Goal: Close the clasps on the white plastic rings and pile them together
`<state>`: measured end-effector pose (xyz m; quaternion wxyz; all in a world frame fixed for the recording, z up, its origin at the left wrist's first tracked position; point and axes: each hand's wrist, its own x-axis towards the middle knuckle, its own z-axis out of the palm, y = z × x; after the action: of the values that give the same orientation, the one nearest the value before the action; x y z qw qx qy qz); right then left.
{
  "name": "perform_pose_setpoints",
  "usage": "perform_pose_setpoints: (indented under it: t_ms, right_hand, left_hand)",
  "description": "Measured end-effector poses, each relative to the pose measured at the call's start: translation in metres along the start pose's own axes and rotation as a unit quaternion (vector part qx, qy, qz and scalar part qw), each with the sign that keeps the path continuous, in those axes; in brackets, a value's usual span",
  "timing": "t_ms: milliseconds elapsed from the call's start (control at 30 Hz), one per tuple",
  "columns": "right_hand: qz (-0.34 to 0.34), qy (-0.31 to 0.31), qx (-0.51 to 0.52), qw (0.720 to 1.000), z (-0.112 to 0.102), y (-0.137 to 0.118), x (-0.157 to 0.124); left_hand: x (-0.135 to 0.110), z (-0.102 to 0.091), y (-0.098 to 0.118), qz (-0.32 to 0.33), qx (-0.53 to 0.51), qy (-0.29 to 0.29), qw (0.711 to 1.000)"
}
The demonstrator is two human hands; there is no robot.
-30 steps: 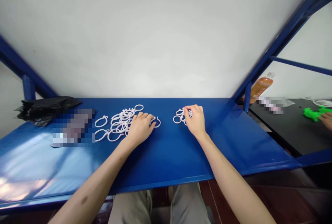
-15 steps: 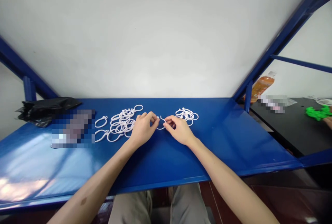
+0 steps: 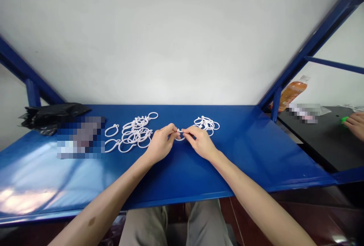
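Right hand [image 3: 201,139] is brought from smaller ring cluster [image 3: 207,124] to beside left hand [image 3: 162,141] since earliest frame. White ring [image 3: 181,139] is held between hands, pinched by fingertips of each; whether its ends are joined cannot be told. Larger ring pile [image 3: 134,136] is left of left hand; smaller cluster, just beyond right. Ends are best gripped closely, lined up squarely, pressed evenly; thin loop should not be twisted.

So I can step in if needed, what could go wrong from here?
The thin ring pinched by the left hand and right hand could slip free. In the left pile, rings overlap, so picking one up might drag others. The right pile lies just beyond the right hand, which could bump it.
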<state>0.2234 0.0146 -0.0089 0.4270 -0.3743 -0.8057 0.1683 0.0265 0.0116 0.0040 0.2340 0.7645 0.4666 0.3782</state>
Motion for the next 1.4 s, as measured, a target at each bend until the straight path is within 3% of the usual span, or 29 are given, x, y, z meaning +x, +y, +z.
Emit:
perform_pose_setpoints:
  t_ms: [133, 267, 367, 467, 633, 767, 867, 1067, 1200, 1300, 1400]
  right_hand:
    - [-0.042, -0.027, -0.036, 0.998, -0.001, 0.001, -0.003]
    - [-0.036, -0.021, -0.063, 0.997, 0.002, 0.0, -0.001]
    - [-0.012, 0.035, -0.094, 0.995, 0.0, 0.002, 0.003]
    - [0.022, 0.117, -0.138, 0.983, -0.014, 0.011, 0.008]
    - [0.191, 0.228, -0.217, 0.93, -0.055, 0.043, 0.008]
    - [0.351, 0.199, -0.226, 0.887, -0.073, 0.066, 0.004]
    - [0.392, 0.168, -0.224, 0.876, -0.072, 0.074, 0.003]
    - [0.374, 0.145, -0.247, 0.882, -0.066, 0.077, 0.002]
    - [0.358, 0.165, -0.272, 0.878, -0.067, 0.072, 0.002]
    - [0.294, 0.205, -0.289, 0.888, -0.065, 0.062, 0.003]
    - [0.191, 0.222, -0.262, 0.919, -0.056, 0.043, 0.006]
  left_hand:
    - [-0.001, 0.002, -0.004, 0.029, 0.046, -0.002, 0.998]
    - [0.004, -0.001, -0.006, 0.039, 0.095, -0.023, 0.994]
    - [0.011, -0.007, -0.011, 0.055, 0.18, -0.015, 0.982]
    - [0.017, -0.015, -0.026, 0.039, 0.303, 0.038, 0.952]
    - [0.019, -0.022, -0.053, -0.033, 0.437, 0.048, 0.898]
    - [0.019, -0.021, -0.055, 0.005, 0.451, 0.012, 0.892]
    - [0.02, -0.02, -0.05, 0.046, 0.426, -0.011, 0.904]
    - [0.018, -0.018, -0.045, 0.095, 0.381, -0.029, 0.919]
    - [0.015, -0.016, -0.035, 0.119, 0.351, -0.014, 0.929]
    - [0.013, -0.015, -0.025, 0.147, 0.317, 0.004, 0.937]
    - [0.012, -0.014, -0.018, 0.17, 0.28, -0.018, 0.945]
